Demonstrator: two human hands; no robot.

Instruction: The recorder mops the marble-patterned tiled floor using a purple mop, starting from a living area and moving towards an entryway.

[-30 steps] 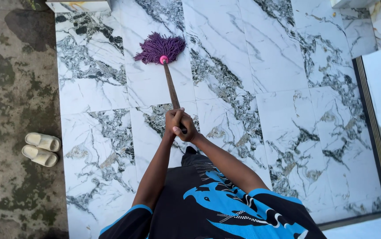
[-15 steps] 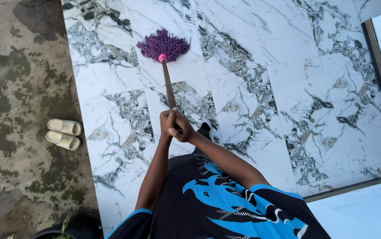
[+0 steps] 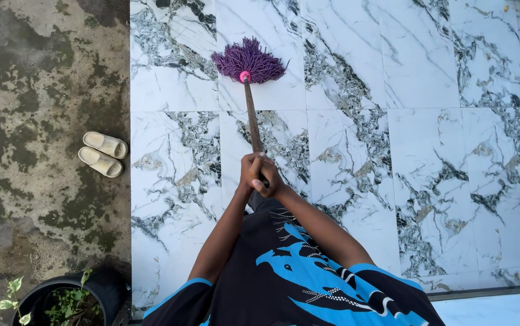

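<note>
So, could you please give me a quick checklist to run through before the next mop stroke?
1. Both hands on the handle: left hand and right hand wrap it together. Ok.
2. Mop head flat on the tiles: strands spread on the marble. Ok.
3. Tiles ahead free of objects: ok.
4. Slippers off the tiles, on the concrete: ok.
5. Plant pot clear of the feet: feet hidden, cannot tell.
6. Tiles wet or dry: cannot tell.
</note>
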